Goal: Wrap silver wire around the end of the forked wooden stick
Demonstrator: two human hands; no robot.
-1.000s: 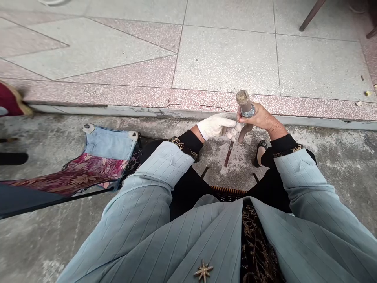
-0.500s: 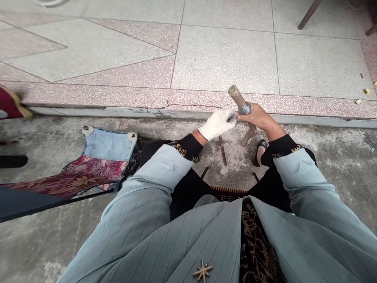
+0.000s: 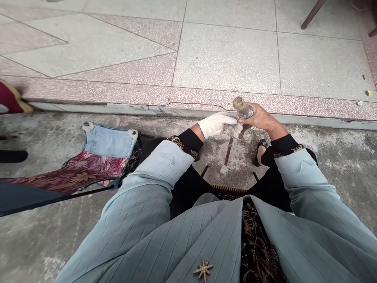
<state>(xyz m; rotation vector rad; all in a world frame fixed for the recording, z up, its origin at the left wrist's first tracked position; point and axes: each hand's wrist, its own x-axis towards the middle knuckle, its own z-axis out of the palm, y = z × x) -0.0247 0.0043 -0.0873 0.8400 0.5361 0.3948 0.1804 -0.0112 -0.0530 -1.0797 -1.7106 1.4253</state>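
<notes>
My right hand (image 3: 260, 116), bare, is closed around a wooden stick (image 3: 240, 105) whose cut end tilts up toward me. Silvery wire (image 3: 246, 113) is wound round the stick in a tight band just below that end. My left hand (image 3: 219, 124), in a white knit glove, is closed beside the stick with its fingers pinching a thin strand of the wire. Below the glove shows a narrow reddish-brown rod (image 3: 227, 154); its upper end is hidden at the glove, and I cannot tell whether the hand holds it. The stick's lower part is mostly hidden.
A raised tiled step (image 3: 226, 55) runs across in front, above the rough concrete ground (image 3: 338, 157). On the left stands a folding chair (image 3: 108, 143) with denim and floral cloth. A dark furniture leg (image 3: 312, 15) is at the upper right.
The stick has tipped so its cut end faces me more and sits lower. My left hand's fingers have turned downward beside it, and the rod's upper end has swung right.
</notes>
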